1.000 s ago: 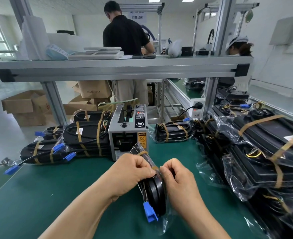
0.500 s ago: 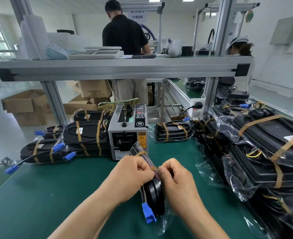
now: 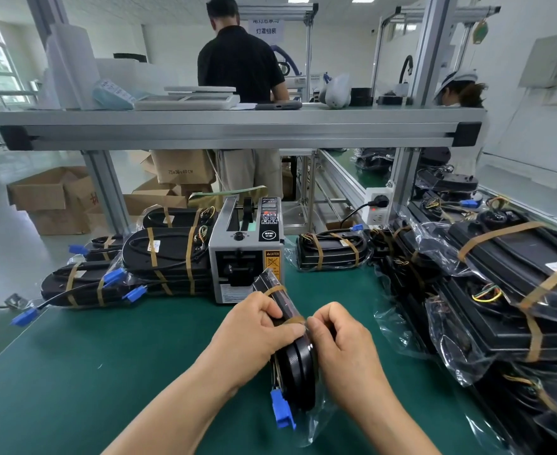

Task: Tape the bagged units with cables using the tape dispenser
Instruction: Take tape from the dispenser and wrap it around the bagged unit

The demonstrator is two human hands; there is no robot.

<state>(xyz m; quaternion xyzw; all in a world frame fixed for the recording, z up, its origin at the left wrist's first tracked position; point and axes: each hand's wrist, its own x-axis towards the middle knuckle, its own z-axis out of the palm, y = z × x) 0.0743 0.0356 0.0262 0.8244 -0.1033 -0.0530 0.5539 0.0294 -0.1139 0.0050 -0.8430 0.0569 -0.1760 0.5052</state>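
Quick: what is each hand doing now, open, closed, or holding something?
Left hand: closed, gripping the bagged unit.
Right hand: closed, pinching the tape strip on the same unit.

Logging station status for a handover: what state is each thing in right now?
Unit: bagged, on edge, two tape bands.
Left hand: grips unit.
Right hand: pinches unit's near band.
Dispenser: upright, behind unit.
Plug: in socket.
Left stack: taped.
Right pile: bagged, taped.

One tape dispenser, one bagged unit, one left hand, one right hand, two people behind.
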